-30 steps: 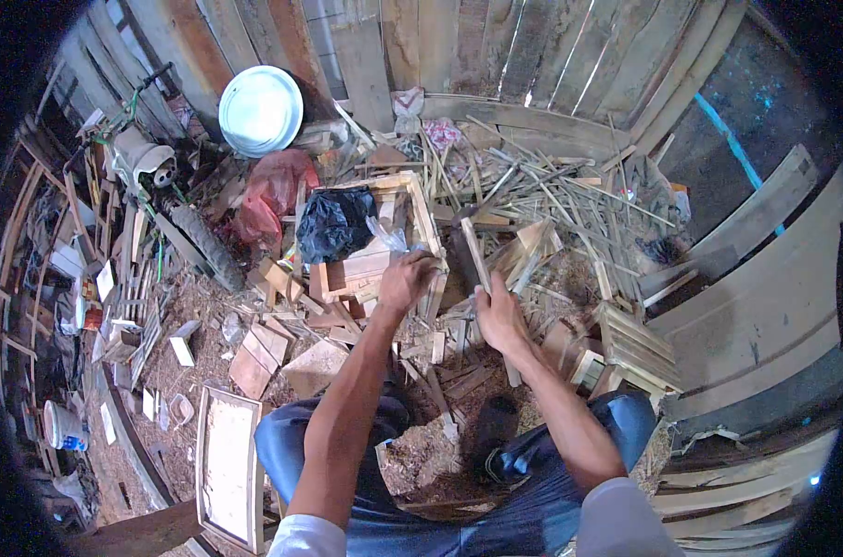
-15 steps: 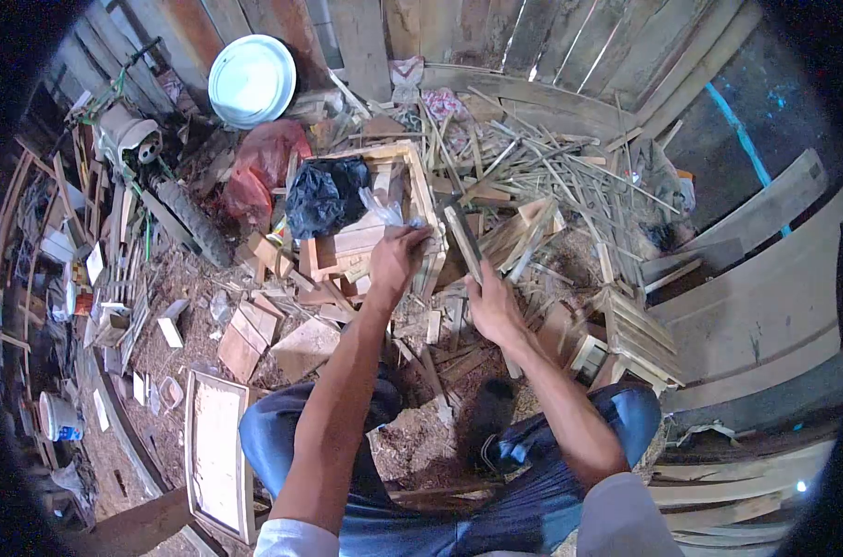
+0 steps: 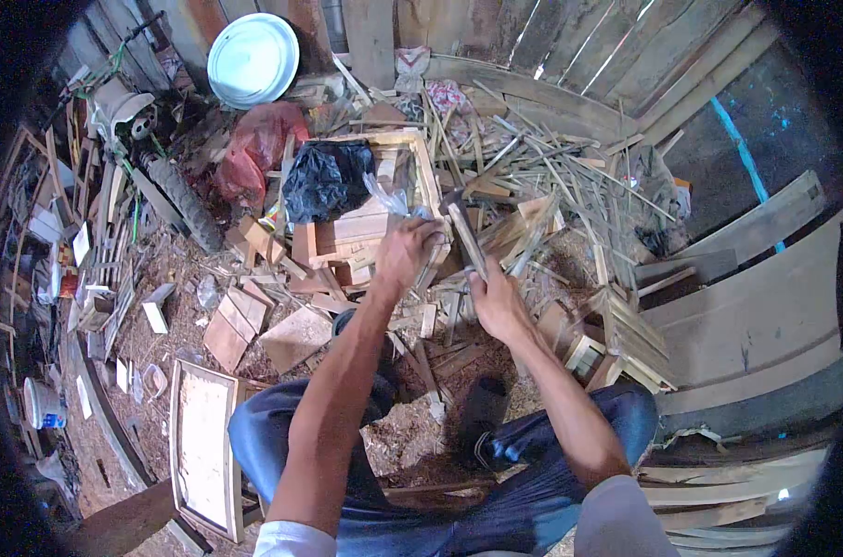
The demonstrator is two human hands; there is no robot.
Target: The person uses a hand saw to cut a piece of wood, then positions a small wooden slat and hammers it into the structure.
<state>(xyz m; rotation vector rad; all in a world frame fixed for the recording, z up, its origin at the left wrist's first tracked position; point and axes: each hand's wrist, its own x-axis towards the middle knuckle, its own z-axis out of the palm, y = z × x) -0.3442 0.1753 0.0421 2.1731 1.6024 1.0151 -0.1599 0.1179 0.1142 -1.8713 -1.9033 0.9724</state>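
My right hand (image 3: 499, 302) is closed around the handle of a hammer (image 3: 468, 239), whose dark head points away from me near the frame's right corner. My left hand (image 3: 408, 252) rests at the near right corner of a wooden box frame (image 3: 425, 174). Its fingers are pinched together, and whatever is between them is too small to make out. Inside the frame lie a black plastic bag (image 3: 327, 182) and a clear plastic bag (image 3: 384, 193), the latter just beyond my left fingers.
Wood strips (image 3: 570, 172) are heaped behind and to the right. A red plastic bag (image 3: 259, 153) and a white basin (image 3: 253, 59) sit at the back left. A slatted wooden piece (image 3: 633, 339) stands at right; a pale framed panel (image 3: 203, 446) is beside my left knee.
The view has shifted slightly. The hammer's head now sits close to the frame's corner beside my left fingers; both hands keep their grips.
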